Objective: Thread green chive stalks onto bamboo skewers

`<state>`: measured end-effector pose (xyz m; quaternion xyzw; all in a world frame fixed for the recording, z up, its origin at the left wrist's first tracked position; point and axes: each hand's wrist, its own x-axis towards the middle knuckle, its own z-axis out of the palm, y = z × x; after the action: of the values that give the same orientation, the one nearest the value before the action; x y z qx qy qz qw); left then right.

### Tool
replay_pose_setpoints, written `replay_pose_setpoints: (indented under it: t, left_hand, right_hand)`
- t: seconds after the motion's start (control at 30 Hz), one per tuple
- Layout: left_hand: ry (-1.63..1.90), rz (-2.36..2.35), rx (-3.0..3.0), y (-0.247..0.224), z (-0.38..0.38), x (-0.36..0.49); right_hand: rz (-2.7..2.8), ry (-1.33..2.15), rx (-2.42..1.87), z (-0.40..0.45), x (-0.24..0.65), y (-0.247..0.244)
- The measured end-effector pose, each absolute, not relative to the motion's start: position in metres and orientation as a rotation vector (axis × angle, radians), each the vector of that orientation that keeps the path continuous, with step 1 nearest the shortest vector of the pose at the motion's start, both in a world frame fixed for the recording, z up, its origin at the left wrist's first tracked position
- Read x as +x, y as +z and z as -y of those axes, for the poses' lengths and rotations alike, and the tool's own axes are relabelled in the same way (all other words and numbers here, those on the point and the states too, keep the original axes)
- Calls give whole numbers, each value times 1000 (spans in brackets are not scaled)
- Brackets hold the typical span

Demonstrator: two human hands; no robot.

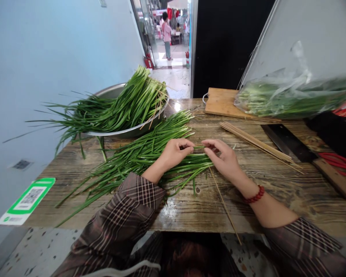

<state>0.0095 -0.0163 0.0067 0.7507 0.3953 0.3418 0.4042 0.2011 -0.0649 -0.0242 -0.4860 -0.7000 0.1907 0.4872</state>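
My left hand (177,153) pinches a thin green garlic chive, fingers closed over a loose pile of garlic chives (150,148). Just to its right, my right hand (223,156) has thumb and fingertips closed on the pale end of the same chive, which stretches between both hands. Below my right hand, a bamboo skewer (225,207) slants across the table and past its front edge. Its upper tip meets the white ends of several chives; whether it pierces them I cannot tell.
A metal basin (115,133) at the left back holds chives with skewers through their ends. To the right lie a bundle of bamboo skewers (256,144), a cleaver (288,144), a cutting board (222,102) and a plastic bag of greens (294,96). A person (166,34) stands beyond the doorway.
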Motion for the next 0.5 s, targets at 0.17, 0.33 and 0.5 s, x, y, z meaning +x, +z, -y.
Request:
replay_pose_setpoints:
  t: [0.17, 0.33, 0.5]
  left_hand:
    - [805, -976, 1888, 8, 20, 13]
    - [778, -1008, 1898, 8, 21, 14]
    - [805, -1030, 1821, 9, 21, 14]
  right_hand:
    - [1862, 249, -1181, 67, 200, -21]
    - [1773, -52, -1392, 60, 217, -20]
    - [1701, -68, -1454, 54, 240, -15]
